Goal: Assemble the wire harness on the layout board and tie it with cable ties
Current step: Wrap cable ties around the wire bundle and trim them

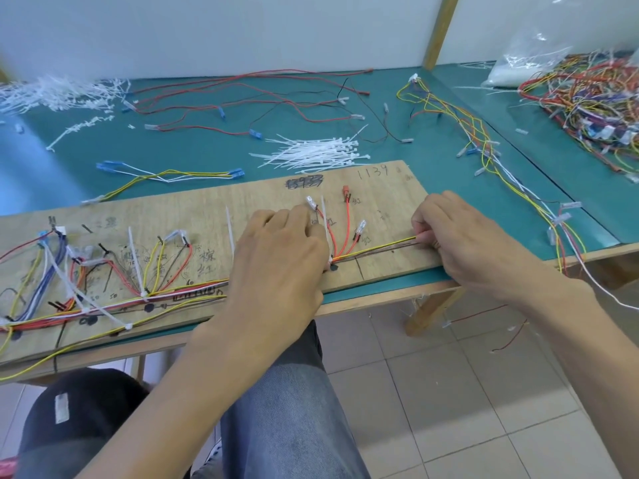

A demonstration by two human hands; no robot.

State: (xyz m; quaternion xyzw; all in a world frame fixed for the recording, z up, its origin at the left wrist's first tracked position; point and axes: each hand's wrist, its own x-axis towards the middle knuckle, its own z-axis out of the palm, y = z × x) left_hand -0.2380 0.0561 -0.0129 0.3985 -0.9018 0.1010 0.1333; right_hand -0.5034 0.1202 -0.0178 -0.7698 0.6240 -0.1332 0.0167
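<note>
A wooden layout board (387, 188) lies on the green table, marked with pen lines and nails. The wire harness (114, 299) runs along its front edge, with branches fanning up and several white cable ties around it. My left hand (280, 257) presses down on the bundle near the middle, where red and orange wires (346, 229) fan upward. My right hand (463, 243) pinches the end of the yellow and brown wires (380, 246) and holds them taut along the board's right part. A white cable tie (229, 229) stands up just left of my left hand.
A heap of loose white cable ties (318, 152) lies behind the board. Loose red and black wires (262, 98) spread over the table's far side. A tangled pile of coloured harnesses (587, 98) fills the right corner. Cut tie ends (58, 93) lie at far left.
</note>
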